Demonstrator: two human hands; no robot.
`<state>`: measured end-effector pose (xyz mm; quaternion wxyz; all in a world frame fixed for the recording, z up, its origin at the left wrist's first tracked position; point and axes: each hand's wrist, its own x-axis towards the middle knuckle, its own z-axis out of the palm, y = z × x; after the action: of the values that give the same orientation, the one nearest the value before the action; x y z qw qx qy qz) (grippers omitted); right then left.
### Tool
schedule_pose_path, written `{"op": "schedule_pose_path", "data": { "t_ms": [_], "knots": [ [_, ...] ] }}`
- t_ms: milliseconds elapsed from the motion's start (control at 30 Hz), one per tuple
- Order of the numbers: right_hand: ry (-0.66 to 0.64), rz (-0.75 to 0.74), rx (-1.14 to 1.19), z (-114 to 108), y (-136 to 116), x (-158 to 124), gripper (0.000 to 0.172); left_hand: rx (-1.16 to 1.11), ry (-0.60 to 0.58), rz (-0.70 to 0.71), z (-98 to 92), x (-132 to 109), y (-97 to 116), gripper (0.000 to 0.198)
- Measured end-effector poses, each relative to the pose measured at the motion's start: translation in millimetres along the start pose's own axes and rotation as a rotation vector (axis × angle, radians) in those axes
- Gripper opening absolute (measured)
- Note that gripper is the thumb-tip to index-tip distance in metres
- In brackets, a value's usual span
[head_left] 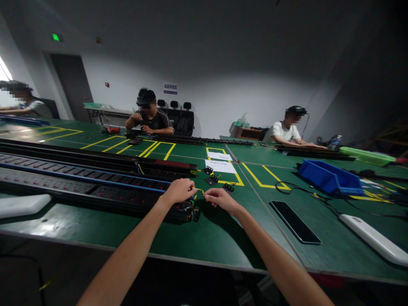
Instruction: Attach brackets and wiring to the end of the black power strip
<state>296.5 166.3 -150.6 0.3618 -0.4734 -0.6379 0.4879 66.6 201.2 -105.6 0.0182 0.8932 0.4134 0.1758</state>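
Observation:
My left hand (179, 191) is curled over the right end of a long black power strip (105, 187) lying on the green table (204, 238). My right hand (219, 199) is closed in a pinch just to its right. A thin yellow wire (199, 189) runs between the two hands, and both pinch it. Small black parts (228, 186) lie just beyond my right hand.
More long black strips (79, 159) stretch to the left. A black phone (295, 221), a white bar (376, 239), a blue bin (330, 176) and a black cable (287, 187) lie to the right. White sheets (219, 165) sit ahead. Three other people sit at the table's far side.

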Motion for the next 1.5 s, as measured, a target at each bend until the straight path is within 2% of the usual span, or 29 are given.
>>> {"op": "schedule_pose_path", "data": {
  "t_ms": [567,1500],
  "knots": [
    [-0.006,-0.007,0.008,-0.3,0.9,0.5,0.051,0.019,0.009,0.004,1.8,1.2,-0.5,0.027],
    [-0.004,-0.005,0.007,0.7,-1.5,-1.0,0.049,0.018,0.007,0.007,2.3,1.4,-1.3,0.027]
  ]
}}
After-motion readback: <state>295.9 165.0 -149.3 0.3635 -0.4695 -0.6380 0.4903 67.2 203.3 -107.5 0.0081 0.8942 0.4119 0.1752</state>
